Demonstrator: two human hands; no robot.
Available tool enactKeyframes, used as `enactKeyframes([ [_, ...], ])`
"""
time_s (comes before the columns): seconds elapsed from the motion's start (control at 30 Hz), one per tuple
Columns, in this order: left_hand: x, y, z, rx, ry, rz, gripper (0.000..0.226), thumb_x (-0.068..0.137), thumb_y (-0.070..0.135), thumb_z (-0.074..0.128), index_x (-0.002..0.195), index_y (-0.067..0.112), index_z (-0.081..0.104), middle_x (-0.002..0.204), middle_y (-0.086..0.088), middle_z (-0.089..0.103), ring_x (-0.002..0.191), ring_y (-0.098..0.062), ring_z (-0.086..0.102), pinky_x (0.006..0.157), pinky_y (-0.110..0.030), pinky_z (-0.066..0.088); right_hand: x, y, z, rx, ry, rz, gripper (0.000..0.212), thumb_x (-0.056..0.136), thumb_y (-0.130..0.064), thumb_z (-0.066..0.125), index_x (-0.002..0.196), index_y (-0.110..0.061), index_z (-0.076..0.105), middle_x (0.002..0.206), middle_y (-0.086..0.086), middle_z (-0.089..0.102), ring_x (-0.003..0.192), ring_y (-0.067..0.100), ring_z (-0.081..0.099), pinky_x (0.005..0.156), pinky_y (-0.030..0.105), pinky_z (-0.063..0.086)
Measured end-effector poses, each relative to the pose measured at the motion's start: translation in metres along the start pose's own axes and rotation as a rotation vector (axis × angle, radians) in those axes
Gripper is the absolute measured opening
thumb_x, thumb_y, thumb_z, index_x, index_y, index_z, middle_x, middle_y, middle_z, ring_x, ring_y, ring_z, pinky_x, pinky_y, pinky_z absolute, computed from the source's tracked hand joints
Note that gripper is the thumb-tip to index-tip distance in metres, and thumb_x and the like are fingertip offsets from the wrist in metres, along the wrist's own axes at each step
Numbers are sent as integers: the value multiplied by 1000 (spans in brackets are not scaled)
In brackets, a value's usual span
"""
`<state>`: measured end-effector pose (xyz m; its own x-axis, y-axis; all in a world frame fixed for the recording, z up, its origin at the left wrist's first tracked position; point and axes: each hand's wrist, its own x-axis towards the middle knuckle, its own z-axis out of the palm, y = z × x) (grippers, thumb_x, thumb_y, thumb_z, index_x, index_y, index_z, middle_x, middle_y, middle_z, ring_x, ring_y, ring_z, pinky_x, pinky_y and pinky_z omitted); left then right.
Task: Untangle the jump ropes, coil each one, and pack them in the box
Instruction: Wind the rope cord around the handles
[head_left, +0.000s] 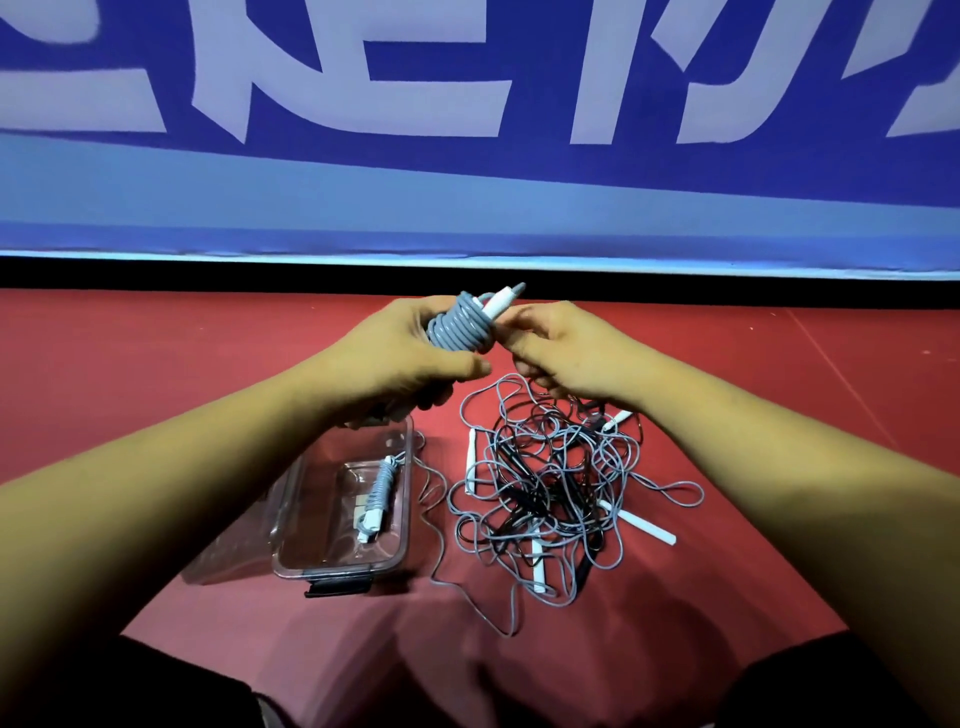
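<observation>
My left hand (405, 353) grips a grey jump rope (460, 327) wound in tight coils around its white handles, held above the floor. My right hand (561, 353) sits right beside the coil with curled fingers that pinch the rope's end. A clear plastic box (400, 514) lies on the red floor below my left hand, and one coiled grey rope (376, 496) with white handles rests inside it. To the right of the box spreads a tangled pile of grey and black ropes (550, 488) with several white handles sticking out.
A loose grey rope strand (441, 535) trails from near the box across the floor toward me. A blue banner with white lettering (467, 156) stands along the far edge of the red floor (156, 374). My dark-clothed knees (156, 686) show at the bottom.
</observation>
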<state>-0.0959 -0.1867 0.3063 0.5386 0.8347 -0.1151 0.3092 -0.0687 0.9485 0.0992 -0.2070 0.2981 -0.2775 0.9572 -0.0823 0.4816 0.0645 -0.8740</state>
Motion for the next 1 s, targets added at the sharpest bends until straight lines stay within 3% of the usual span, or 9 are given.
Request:
enactKeyframes([
  [0.07,3,1,-2,8,68,-45,14,85,-1,69,98,4,66,56,1,50,43,-18,44,46,-23,35,0,-6,4,-138,54,-33,21,101,-17,42,105,-14,63,58,-2,43,40,3,35,43,20,33],
  [0.17,6,2,-5,12,153,-107,12,84,4,71,87,15,67,58,-3,52,45,-20,45,48,-25,35,1,-14,13,-294,76,-31,17,92,-10,41,88,-15,57,57,-3,46,48,10,38,52,28,30],
  [0.27,7,1,-8,26,200,-144,17,83,3,70,94,15,65,61,-6,54,47,-21,47,46,-24,35,4,-20,21,-213,81,38,17,86,-13,40,85,-14,57,60,-3,46,54,13,39,55,29,28],
  [0.4,9,-4,-12,83,211,-143,26,84,2,70,101,21,64,61,-6,56,45,-21,48,46,-24,35,4,-19,26,-459,34,6,19,97,-16,40,103,-7,55,71,-2,49,57,12,43,52,30,30],
  [0.6,16,-12,-15,315,266,-136,21,82,6,68,96,21,63,64,-6,59,46,-23,50,40,-23,37,-1,-22,26,-655,5,-1,27,103,-25,40,82,-10,50,73,6,50,69,28,49,57,34,31],
  [0.77,20,-21,-13,657,205,-160,17,79,16,69,94,23,65,64,0,64,43,-16,55,39,-21,41,-11,-33,31,-813,-107,-54,34,101,-25,42,69,-16,42,70,3,46,65,23,48,59,31,30],
  [0.87,18,-25,-11,971,164,-101,22,75,27,71,96,27,65,70,2,60,69,-26,60,60,-28,45,-15,-39,25,-842,-132,-80,35,101,-27,44,66,-20,42,68,1,47,63,23,47,53,34,31],
  [1.0,12,-19,-3,1162,-126,-17,26,74,28,72,99,30,66,68,8,54,68,-22,52,65,-29,45,-18,-35,20,-886,-88,-147,22,99,-31,48,84,-20,60,84,3,65,79,27,56,63,34,43],
])
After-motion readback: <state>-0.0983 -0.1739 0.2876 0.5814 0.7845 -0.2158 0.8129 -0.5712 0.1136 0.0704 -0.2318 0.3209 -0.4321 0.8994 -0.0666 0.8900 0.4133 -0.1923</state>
